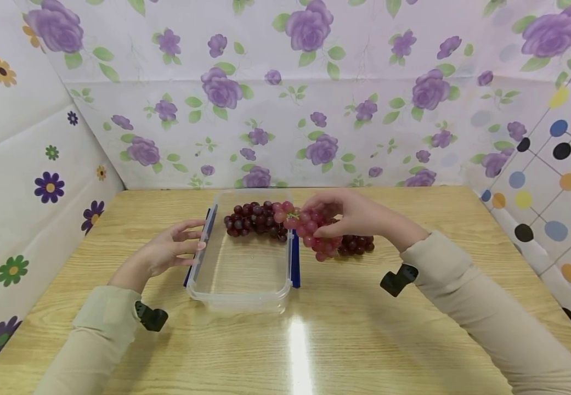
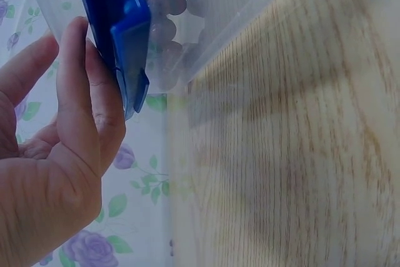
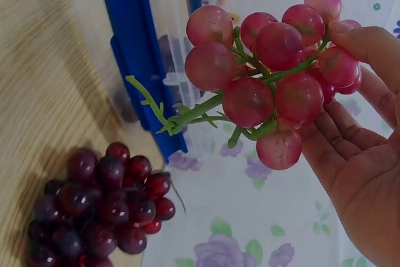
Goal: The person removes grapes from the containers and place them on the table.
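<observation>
A clear plastic container (image 1: 238, 297) stands lidless on the table, with blue side latches (image 1: 295, 263) hanging down. Inside it, toward the back, lies a bunch of dark red grapes (image 1: 253, 216). My left hand (image 1: 169, 249) rests against the container's left side, its fairly straight fingers touching near the blue latch (image 2: 128, 35) in the left wrist view. Above the container's right rim, my right hand (image 1: 351, 211) pinches a bunch of pink grapes (image 3: 281, 48) whose green stem shows. Another dark red grape bunch (image 1: 357, 244) lies on the table right of the container, partly hidden behind the pink grapes.
The wooden table (image 1: 364, 340) reaches back to a wall cloth (image 1: 270, 131) with purple flowers. Patterned cloths also stand along the left and right sides. Small black cameras (image 1: 151, 317) are strapped at both wrists.
</observation>
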### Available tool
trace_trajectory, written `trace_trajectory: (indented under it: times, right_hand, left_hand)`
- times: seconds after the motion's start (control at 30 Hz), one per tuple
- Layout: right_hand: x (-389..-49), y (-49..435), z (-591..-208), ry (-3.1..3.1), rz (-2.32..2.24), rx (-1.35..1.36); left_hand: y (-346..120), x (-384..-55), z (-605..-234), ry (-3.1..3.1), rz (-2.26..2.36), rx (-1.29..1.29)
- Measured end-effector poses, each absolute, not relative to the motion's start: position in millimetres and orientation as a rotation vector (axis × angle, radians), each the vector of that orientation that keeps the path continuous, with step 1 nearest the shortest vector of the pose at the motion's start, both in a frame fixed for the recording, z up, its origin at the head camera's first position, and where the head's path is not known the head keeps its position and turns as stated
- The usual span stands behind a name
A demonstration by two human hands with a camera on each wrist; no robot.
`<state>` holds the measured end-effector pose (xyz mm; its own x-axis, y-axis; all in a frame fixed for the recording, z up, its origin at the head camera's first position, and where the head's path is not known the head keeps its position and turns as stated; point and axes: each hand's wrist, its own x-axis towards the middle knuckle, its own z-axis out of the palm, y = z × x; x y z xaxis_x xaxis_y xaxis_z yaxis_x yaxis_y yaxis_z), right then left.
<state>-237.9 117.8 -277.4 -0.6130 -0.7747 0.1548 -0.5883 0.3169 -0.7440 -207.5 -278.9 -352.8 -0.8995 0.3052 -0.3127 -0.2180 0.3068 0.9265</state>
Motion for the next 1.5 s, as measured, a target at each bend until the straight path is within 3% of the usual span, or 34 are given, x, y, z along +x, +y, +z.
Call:
trace_trajectory:
  times: [1.5]
  right_hand:
    - [-228.3,188.6,-328.0,2.349,-0.931,-1.088]
  left_hand:
    - [-277.7,-208.0,-351.7,2.129,1.63,0.064]
